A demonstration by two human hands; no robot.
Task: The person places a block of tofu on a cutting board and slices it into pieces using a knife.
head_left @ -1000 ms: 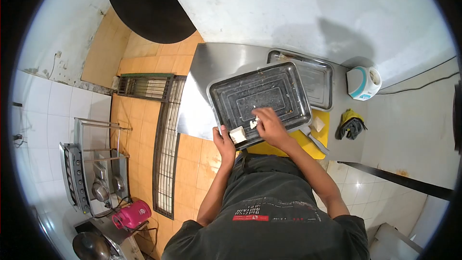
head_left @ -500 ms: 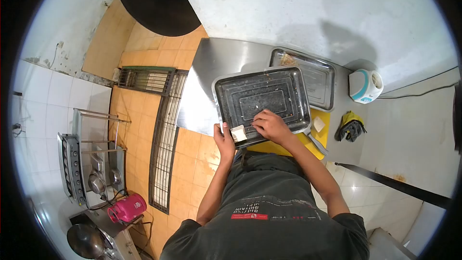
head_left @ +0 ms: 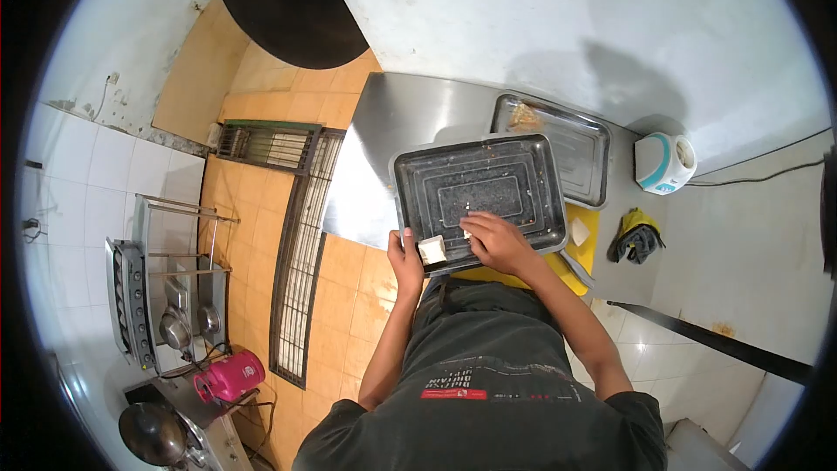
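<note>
While left hand (head_left: pixel 404 264) grips dark tray (head_left: pixel 479 175) by near-left corner, white block (head_left: pixel 432 250) inside, right hand (head_left: pixel 495 243) curls over white crumb (head_left: pixel 466 234) — cannot tell if held. Second tray (head_left: pixel 582 162) behind, partly covered; yellow board (head_left: pixel 591 229), knife (head_left: pixel 579 271) — both partly hidden.

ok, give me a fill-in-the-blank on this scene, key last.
The white block on the dark tray is nearest the ____ hand.
The right hand is over the ____ (nearer/farther) of two trays.
The cutting board's colour is ____.
The gas cylinder's colour is ____.
Missing words: left; nearer; yellow; pink.
</note>
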